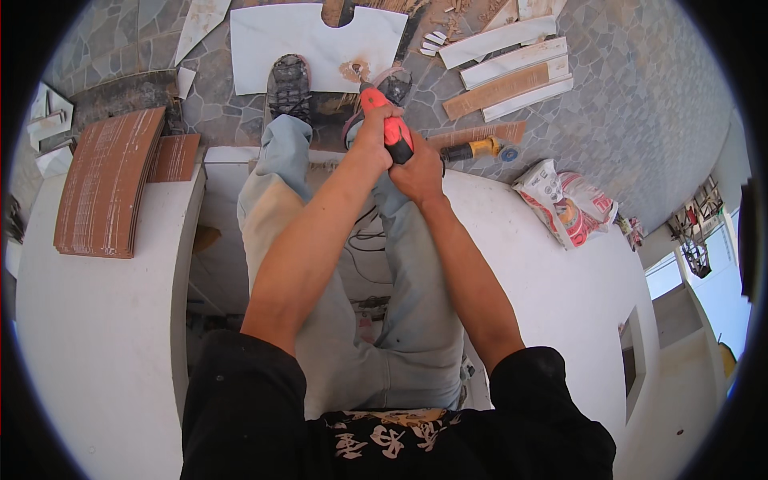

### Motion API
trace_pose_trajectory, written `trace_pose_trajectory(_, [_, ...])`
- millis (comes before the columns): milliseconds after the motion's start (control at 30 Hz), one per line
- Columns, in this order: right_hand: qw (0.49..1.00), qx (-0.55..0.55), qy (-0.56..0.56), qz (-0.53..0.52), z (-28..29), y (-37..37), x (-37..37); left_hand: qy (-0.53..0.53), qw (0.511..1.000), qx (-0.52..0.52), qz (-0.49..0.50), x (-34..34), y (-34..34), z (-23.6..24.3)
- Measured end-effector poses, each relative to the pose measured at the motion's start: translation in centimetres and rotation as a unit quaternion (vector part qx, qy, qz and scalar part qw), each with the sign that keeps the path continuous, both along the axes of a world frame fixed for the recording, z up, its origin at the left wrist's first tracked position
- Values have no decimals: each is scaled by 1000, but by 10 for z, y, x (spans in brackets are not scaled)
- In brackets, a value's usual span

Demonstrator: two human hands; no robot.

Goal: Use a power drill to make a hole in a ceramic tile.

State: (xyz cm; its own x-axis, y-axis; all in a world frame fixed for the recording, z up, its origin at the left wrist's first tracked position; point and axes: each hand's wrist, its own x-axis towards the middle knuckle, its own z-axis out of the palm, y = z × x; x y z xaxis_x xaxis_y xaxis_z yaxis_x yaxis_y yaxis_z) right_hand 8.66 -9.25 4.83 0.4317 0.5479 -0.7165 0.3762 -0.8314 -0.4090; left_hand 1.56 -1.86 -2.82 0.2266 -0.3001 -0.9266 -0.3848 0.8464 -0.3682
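I grip a red and black power drill (398, 138) with both hands, my left hand (373, 142) on its body and my right hand (419, 174) at its rear. Its tip points at a rough, dusty hole (354, 70) in a white tile (261, 44), which also has a U-shaped cutout in its far edge; I cannot tell whether the bit is inside the hole. My left shoe (290, 84) is on the tile, and my right shoe (394, 84) is at its near right corner, partly behind the drill.
A yellow angle grinder (480, 148) and a red-and-white bag (552, 200) lie to my right. Cut tile strips (512, 74) lie beyond. Brown tiles (104, 184) are stacked on the white ledge (96, 336) at left. Cables (364, 236) hang in the opening under my legs.
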Motion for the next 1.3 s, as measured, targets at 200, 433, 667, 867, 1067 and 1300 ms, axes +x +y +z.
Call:
trace_pose_trajectory(200, [998, -53, 35, -12, 2, 12, 5, 32, 999, 25, 6, 6, 4, 3])
trace_pose_trajectory(433, [999, -38, 20, -2, -5, 1, 8, 55, 998, 33, -14, 12, 8, 12])
trace_pose_trajectory(667, [999, -19, 28, -12, -3, 5, 5, 41, 999, 25, -1, 7, 6, 3])
trace_pose_trajectory(867, [999, -25, 32, -4, 2, 8, 8, 39, 999, 20, -11, 8, 4, 5])
trace_pose_trajectory(1067, [999, -13, 29, 1, 0, 10, 8, 26, 999, 41, -3, 5, 4, 1])
trace_pose_trajectory(1300, [999, -21, 24, -4, 2, 14, 4, 34, 999, 22, -9, 2, 10, 5])
